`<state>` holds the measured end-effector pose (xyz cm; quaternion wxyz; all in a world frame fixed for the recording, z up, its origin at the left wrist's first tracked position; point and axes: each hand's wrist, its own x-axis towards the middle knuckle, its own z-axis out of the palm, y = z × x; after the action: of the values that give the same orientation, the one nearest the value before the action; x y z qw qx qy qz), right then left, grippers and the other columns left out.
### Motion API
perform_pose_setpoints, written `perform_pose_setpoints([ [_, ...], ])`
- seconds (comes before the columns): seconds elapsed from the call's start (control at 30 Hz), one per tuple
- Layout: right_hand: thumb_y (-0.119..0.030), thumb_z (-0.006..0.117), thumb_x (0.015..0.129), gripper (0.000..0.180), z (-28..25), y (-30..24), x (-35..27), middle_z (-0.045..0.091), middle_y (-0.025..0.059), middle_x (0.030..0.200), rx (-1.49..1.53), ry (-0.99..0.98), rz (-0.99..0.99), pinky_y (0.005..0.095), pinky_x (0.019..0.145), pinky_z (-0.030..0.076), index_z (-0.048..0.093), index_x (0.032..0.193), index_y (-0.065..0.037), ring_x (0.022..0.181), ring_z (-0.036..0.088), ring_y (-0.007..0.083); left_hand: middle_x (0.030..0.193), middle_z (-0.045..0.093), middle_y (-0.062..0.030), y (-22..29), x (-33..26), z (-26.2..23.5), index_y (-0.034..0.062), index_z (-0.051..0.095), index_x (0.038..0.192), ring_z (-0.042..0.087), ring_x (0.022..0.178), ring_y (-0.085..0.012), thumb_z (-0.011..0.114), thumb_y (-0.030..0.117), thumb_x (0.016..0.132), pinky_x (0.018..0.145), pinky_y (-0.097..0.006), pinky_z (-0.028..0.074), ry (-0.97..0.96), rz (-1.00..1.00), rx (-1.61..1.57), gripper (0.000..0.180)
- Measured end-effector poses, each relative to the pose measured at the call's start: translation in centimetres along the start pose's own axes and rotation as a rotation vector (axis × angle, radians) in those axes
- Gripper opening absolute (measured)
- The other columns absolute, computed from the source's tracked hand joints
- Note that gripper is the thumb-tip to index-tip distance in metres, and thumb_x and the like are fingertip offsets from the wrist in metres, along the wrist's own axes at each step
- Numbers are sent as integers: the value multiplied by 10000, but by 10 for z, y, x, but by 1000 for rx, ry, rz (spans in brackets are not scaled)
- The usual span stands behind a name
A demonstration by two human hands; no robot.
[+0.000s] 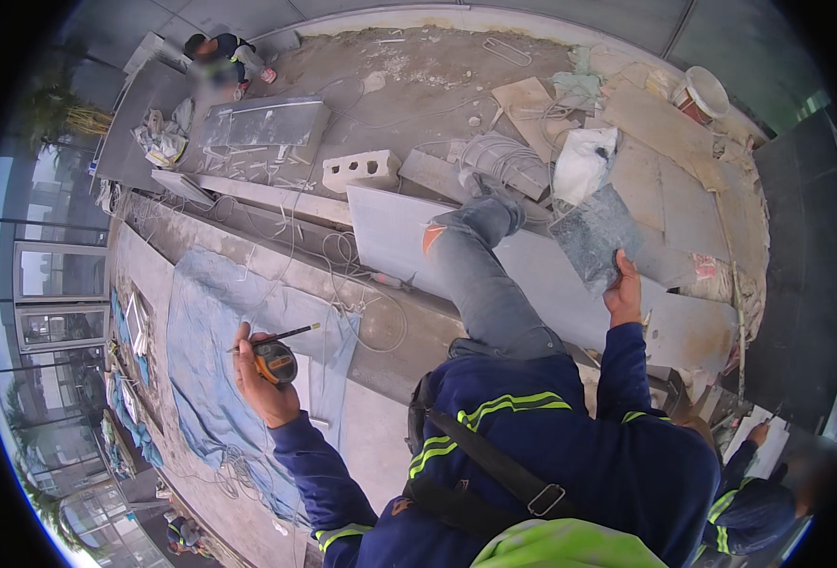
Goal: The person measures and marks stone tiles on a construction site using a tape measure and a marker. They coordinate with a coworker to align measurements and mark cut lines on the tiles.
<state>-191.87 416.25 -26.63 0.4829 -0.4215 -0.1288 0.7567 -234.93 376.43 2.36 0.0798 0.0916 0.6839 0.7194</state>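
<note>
navy sleeves (316, 469) | lime-edged reflective bands (511, 403) | black buckled strap (494, 475) | grey trousers (494, 289)

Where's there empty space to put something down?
The blue sheet looks mostly bare left of the left hand with the tape measure. The grey panel is bare between its left end and the bent knee, beside the holed block. It's crowded around the coiled cable and white bag, near the dark slab in the right hand.
</note>
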Motion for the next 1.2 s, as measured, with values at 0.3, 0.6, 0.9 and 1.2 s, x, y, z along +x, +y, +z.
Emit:
perform_pose_setpoints([
  [0.3, -131, 756, 988, 470, 152, 148, 361, 649, 106, 1319, -61, 69, -37, 432, 1020, 536, 515, 1388, -75, 1224, 648, 283, 1143, 706, -134, 49, 314, 187, -46, 548, 1449, 667, 1070, -193, 525, 273, 1138, 952, -348, 567, 16, 625, 262, 446],
  [0.6, -96, 747, 978, 630, 554, 301, 649, 614, 79, 1416, -58, -252, 290, 467, 1089, 504, 447, 1530, -123, 1307, 614, 283, 954, 740, -34, -254, 665, 525, -14, 758, 1194, 617, 847, -82, 735, 226, 1020, 778, -268, 508, -477, -253, 675, 298],
  [0.9, -207, 704, 1038, 480, 832, 296, 683, 640, 46, 1394, -32, -483, 777, 443, 1118, 481, 534, 1480, -128, 1273, 614, 217, 962, 772, -74, -194, 740, 583, -19, 766, 1130, 694, 895, -138, 846, 417, 925, 845, -309, 551, -461, -313, 617, 489],
  [1.2, -217, 665, 1062, 423, 1016, 307, 769, 638, 73, 1412, -237, -486, 819, 468, 1106, 510, 534, 1452, -120, 1252, 650, 261, 789, 689, -27, -195, 930, 683, -6, 758, 1005, 587, 733, -89, 848, 425, 913, 681, -292, 487, -227, -358, 333, 449],
])
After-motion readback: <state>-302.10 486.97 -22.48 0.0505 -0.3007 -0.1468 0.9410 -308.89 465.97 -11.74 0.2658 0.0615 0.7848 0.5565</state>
